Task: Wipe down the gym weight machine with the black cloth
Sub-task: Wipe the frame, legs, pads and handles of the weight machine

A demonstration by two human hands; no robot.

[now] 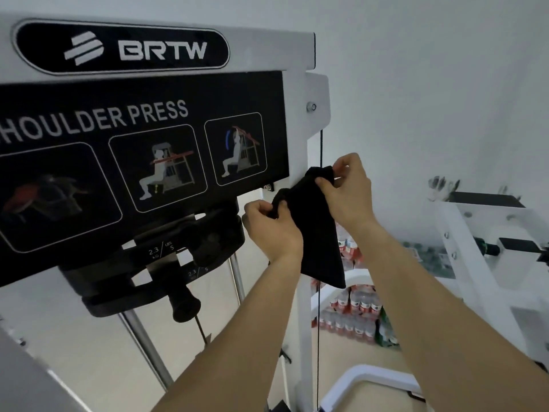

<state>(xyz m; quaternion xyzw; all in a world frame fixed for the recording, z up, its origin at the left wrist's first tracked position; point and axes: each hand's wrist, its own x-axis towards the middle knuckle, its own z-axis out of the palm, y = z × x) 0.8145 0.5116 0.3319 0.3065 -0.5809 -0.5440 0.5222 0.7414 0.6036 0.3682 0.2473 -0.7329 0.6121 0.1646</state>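
Note:
The white shoulder-press weight machine (297, 52) fills the left, with a black instruction panel (142, 162) and small black add-on weights (166, 260) below it. A black cloth (318, 245) hangs in the air just right of the panel's lower corner, apart from the machine. My left hand (270, 230) pinches the cloth's left top edge. My right hand (347, 191) pinches its upper right corner, a little higher. Both hands hold the cloth spread between them, with its lower part drooping.
A thin black cable (320, 147) runs down beside the machine's white upright. Chrome guide rods (145, 343) slope below the weights. Another white machine frame (487, 248) stands at the right. Packs of bottles (356, 316) sit on the floor behind.

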